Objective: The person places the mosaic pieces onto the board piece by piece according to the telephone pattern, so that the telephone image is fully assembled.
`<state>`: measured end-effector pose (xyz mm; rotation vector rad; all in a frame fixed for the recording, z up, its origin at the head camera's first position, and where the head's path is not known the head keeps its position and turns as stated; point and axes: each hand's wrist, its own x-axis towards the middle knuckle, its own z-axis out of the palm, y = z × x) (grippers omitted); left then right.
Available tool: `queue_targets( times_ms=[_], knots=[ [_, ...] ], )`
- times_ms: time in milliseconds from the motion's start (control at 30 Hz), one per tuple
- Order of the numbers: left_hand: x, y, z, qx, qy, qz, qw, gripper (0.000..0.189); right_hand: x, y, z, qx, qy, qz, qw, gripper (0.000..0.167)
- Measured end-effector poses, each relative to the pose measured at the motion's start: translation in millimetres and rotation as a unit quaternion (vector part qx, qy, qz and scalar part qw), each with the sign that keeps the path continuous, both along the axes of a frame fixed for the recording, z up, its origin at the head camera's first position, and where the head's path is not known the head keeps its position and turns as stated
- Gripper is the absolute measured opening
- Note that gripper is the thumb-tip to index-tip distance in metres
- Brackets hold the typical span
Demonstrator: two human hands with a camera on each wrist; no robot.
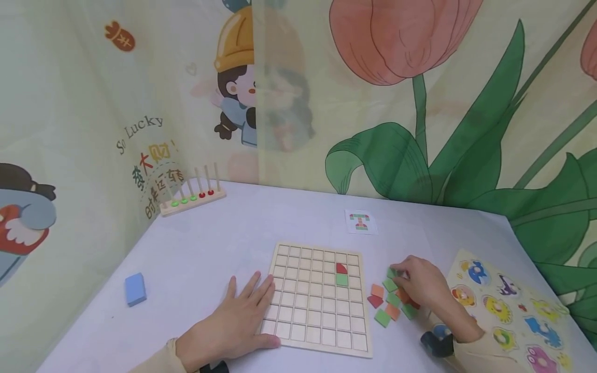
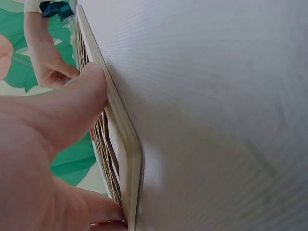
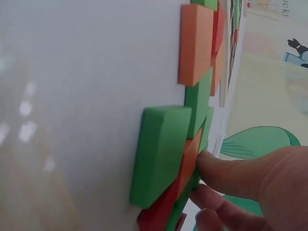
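Observation:
A wooden grid board (image 1: 313, 317) lies flat on the table. Near its upper right, one cell holds a red quarter-round tile (image 1: 342, 268) and the cell below it a green square tile (image 1: 342, 280). My left hand (image 1: 235, 318) rests at the board's left side with spread fingers; the thumb lies over the near edge. To the right of the board are loose green, orange and red tiles, among them an orange square tile (image 1: 378, 290). At the far end of this pile my right hand (image 1: 422, 282) pinches a green tile (image 1: 391, 272) between thumb and fingers, which partly hide it.
A picture card (image 1: 360, 221) with a tile pattern lies beyond the board. Far left stands a wooden peg rack (image 1: 193, 203) with green and red rings. There is a blue block (image 1: 135, 289) at left and a sticker sheet (image 1: 508, 311) under the right forearm.

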<state>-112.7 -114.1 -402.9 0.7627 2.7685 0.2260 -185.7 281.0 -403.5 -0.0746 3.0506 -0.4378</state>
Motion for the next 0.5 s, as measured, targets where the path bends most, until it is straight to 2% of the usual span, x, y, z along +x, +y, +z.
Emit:
queue_targets(
  times_ms=[233,500],
  knots=[
    [0.7,-1.3,0.0,0.001,0.003,0.0,1.0,0.107,2.8,-11,5.9,-0.007,0.023,0.011,0.9996,0.036],
    [1.2,-0.6,1.2,-0.002,0.009,0.001,1.0,0.107,6.1,-48,12.6,-0.03,0.049,0.053,0.997,0.035]
  ],
)
